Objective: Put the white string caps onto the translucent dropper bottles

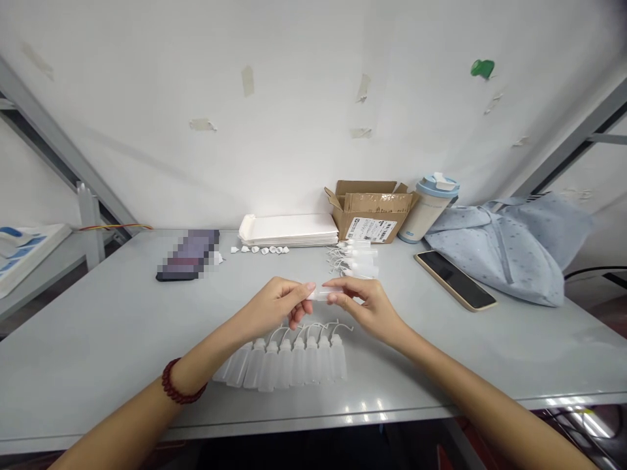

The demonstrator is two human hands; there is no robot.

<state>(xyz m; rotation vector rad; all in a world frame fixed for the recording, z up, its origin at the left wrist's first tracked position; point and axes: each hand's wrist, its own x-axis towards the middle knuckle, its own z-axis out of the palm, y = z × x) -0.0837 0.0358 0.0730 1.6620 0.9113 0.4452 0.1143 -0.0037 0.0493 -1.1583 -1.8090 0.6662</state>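
Between my two hands, above the grey table, lies a small translucent plastic bottle [324, 294] held sideways. My left hand [280, 301] pinches its white cap end with thumb and fingers. At the other end my right hand [365, 305] grips the bottle's body. Just below my hands, a row of several translucent squeeze bottles [298, 362] lies side by side, their thin strapped caps pointing away from me. Beyond my right hand sits another group of small bottles [362, 261]. A line of several loose white caps [264, 250] lies farther back, left of centre.
At the back stand a stack of white envelopes [294, 228], an open cardboard box [375, 212] and a tumbler [428, 209]. A phone [455, 281] and a light blue cloth bag [509, 251] lie at the right. A dark, blurred-out object [189, 256] is at the left.
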